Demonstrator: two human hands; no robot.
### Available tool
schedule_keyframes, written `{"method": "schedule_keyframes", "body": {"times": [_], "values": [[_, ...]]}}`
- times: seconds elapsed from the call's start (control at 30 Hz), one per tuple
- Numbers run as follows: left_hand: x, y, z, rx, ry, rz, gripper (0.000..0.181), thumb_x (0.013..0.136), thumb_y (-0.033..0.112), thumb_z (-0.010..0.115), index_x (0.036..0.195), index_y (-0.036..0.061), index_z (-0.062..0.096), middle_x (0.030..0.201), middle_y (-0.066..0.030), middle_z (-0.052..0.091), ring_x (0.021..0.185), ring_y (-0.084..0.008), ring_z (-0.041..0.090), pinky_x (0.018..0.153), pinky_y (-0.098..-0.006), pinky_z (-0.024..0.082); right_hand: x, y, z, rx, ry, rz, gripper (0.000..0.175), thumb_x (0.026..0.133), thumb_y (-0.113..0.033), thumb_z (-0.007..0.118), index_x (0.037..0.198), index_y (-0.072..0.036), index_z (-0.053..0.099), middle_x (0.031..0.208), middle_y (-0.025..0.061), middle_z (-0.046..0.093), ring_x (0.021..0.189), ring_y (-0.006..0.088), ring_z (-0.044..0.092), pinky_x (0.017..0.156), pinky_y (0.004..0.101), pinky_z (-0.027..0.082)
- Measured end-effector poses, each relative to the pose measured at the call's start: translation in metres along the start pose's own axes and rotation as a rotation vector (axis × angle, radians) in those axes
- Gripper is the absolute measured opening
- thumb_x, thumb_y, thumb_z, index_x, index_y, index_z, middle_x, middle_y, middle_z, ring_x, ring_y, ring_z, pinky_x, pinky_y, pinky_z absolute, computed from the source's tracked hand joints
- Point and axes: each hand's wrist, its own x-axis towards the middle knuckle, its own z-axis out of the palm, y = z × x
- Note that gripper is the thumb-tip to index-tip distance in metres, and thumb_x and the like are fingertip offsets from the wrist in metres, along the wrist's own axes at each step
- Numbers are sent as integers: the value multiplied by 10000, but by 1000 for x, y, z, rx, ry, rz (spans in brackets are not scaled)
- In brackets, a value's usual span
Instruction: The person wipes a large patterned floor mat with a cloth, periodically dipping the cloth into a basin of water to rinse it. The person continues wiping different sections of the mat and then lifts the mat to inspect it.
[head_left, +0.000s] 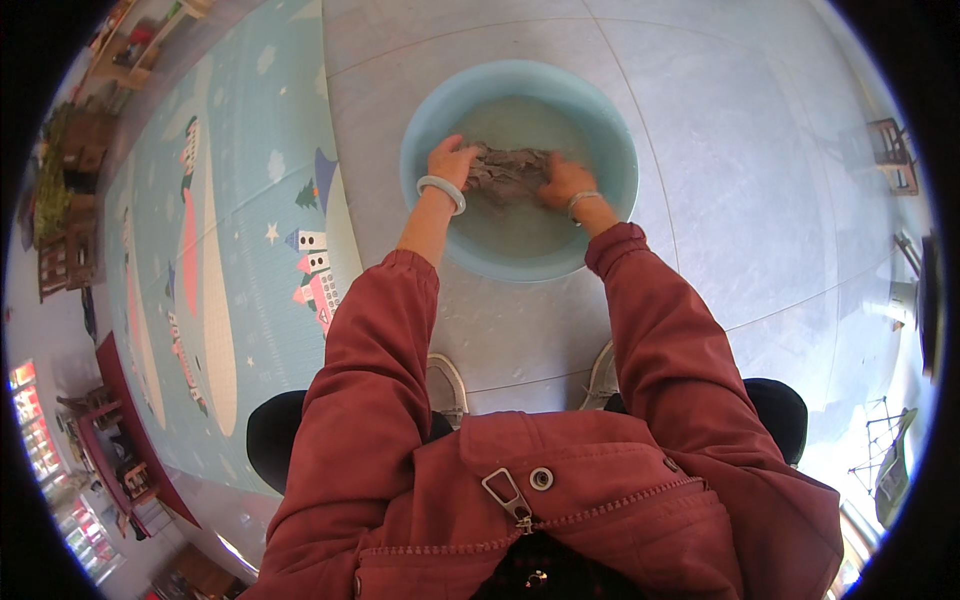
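Note:
A light blue plastic basin (517, 271) holding cloudy water (517, 116) rests on the floor before me. In the water lies a wet, crumpled grey-brown cloth (510, 171), partly under the surface. My left hand (450, 163) grips the cloth's left end, thumb and fingers at its edge. At the right end, my right hand (568, 182) has hold of it, with the fingertips partly hidden in the water and folds. A pale bangle (442, 193) circles my left wrist, and a thin bracelet (583, 201) my right.
To the left spreads a blue play mat (247, 187) printed with castles and stars. Grey tiled floor (735, 187) surrounds the basin. My shoes (448, 386) stand just behind it. Wooden chairs (892, 156) sit far right, and shelving (142, 45) far left.

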Motion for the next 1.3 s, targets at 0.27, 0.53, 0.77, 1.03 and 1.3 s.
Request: {"method": "schedule_keyframes", "body": {"times": [0.27,0.53,0.77,1.03,1.3], "values": [[25,-21,-11,708,-70,414,760,831,152,737,1510,65,406,1341,-140,603,1257,-270,563,1043,-364,452,14,8,-8,41,-155,-61,554,781,-273,689,1305,-129,582,1098,200,695,996,379,667,859,443,528],[-22,-2,12,347,-582,296,757,796,118,777,1453,8,418,1396,-135,541,1323,-257,498,1072,-393,439,-12,-50,-144,990,-332,-339,390,753,-197,612,1101,-45,703,957,51,689,797,164,604,707,316,495],[0,14,9,-520,-424,160,344,851,0,574,1194,-29,586,1208,-127,621,1111,-222,605,940,-386,514,24,18,-62,946,-273,133,650,830,-357,664,1386,-50,529,1166,152,641,1005,225,633,848,402,544],[-25,37,13,-649,-474,-12,385,775,-22,473,1140,-35,597,1154,-135,618,1083,-243,601,971,-398,493,-7,-43,-38,2366,-477,305,593,960,-477,616,1373,-60,528,1377,195,554,1189,334,603,1013,575,490],[-4,21,-25,-476,-642,14,502,804,48,462,1290,-37,559,1309,-164,592,1267,-277,537,1120,-426,397,-8,-41,-54,2215,-496,195,447,923,-294,730,1271,-60,575,1302,109,608,1170,255,618,1037,462,507]]}}
